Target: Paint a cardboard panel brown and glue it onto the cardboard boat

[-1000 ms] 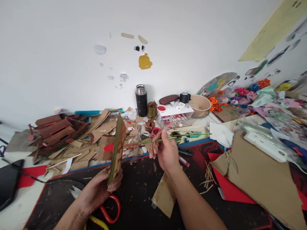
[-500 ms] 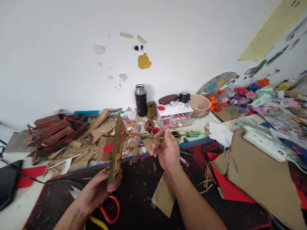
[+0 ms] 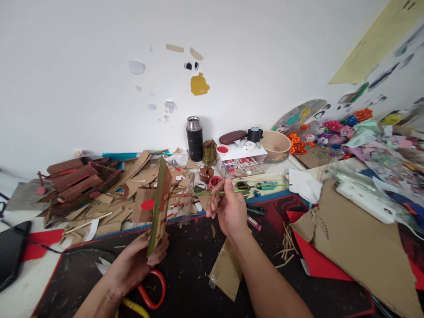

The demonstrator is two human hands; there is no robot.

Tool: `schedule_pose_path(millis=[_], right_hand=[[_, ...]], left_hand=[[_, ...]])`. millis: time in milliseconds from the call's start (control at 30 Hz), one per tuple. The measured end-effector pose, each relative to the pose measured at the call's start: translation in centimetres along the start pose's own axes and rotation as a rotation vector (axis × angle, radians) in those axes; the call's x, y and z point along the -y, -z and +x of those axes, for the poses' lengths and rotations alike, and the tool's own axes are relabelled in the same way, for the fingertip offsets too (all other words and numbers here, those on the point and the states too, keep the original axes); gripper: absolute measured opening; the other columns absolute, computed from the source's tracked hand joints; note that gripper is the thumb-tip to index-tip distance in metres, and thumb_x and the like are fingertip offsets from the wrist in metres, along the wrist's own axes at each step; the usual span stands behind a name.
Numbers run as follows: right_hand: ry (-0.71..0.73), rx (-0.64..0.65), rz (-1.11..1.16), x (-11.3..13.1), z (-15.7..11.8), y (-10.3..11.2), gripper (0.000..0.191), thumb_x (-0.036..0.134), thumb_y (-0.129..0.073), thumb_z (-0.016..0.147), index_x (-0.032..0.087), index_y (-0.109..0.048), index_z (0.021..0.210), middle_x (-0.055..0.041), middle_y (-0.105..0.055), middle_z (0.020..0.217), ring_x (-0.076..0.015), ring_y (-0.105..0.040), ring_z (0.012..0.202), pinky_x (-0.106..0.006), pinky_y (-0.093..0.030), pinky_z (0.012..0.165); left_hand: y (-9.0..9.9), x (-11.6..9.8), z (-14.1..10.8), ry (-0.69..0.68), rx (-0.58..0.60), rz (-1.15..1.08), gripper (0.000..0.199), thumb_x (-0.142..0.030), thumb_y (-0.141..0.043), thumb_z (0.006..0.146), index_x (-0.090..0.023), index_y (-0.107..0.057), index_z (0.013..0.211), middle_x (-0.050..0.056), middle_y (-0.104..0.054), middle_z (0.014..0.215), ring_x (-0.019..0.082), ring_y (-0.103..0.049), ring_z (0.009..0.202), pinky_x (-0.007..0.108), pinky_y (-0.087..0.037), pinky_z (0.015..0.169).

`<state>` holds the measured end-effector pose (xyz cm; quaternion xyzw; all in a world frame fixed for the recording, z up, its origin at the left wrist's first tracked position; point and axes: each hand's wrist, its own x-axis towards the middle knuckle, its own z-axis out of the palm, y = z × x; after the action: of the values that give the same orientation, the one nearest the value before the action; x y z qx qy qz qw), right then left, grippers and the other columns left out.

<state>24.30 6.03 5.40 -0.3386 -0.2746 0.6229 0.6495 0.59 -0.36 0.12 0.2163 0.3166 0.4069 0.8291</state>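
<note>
Green and brown paint coats the panel [image 3: 160, 205] that I watch through the head camera; it is held nearly upright, its top leaning slightly to the right. My view shows the left grip [image 3: 139, 254] closed around its lower end, thumb side to the left and fingers to the right, probably to leave most of the face free. The right grip [image 3: 232, 207] pinches a thin green-handled brush [image 3: 202, 193] between thumb and curled fingers, well back from the tip, which I judge keeps those stained fingers off wet paint. Its brown end points at the panel's face and seems to meet it, though I can't be sure of contact.

Under the 2 hands lies a dark mat [image 3: 190, 278], likely there to catch drips. Red-handled scissors [image 3: 163, 287] rest on it, partly hidden by the left forearm, and a taped cardboard strip [image 3: 230, 276] lies beside the right one.

Farther off, a brown pot [image 3: 206, 174] and a red pot [image 3: 215, 182] stand just past the right hand, I suppose for easy dipping. Cardboard scraps [image 3: 115, 216] are heaped at the bench's [image 3: 29, 287] back left, next to a brown model [image 3: 82, 183]. Against the wall stands a black flask [image 3: 194, 143].
</note>
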Motion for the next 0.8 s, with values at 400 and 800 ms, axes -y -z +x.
schedule_pose_path(millis=[400, 800], right_hand=[[0.026, -0.045, 0.035, 0.42, 0.01, 0.23, 0.055, 0.075, -0.073, 0.084, 0.022, -0.067, 0.076, 0.0023, -0.060, 0.050, -0.0150, -0.058, 0.037, -0.023, -0.034, 0.031], [-0.004, -0.010, 0.026, 0.24, 0.08, 0.18, 0.055, 0.076, -0.073, 0.083, 0.022, -0.067, 0.073, 0.0041, -0.054, 0.046, -0.0158, -0.057, 0.037, -0.024, -0.037, 0.031]], left_hand=[[0.28, 0.02, 0.08, -0.001, 0.010, 0.002, 0.033, -0.039, -0.084, 0.082, -0.015, -0.063, 0.072, -0.002, -0.046, 0.064, 0.010, -0.032, 0.056, 0.026, -0.035, 0.054], [0.22, 0.00, -0.01, -0.007, 0.004, -0.027, 0.029, -0.036, -0.085, 0.080, -0.014, -0.067, 0.075, -0.002, -0.047, 0.065, 0.010, -0.034, 0.055, 0.025, -0.039, 0.054]])
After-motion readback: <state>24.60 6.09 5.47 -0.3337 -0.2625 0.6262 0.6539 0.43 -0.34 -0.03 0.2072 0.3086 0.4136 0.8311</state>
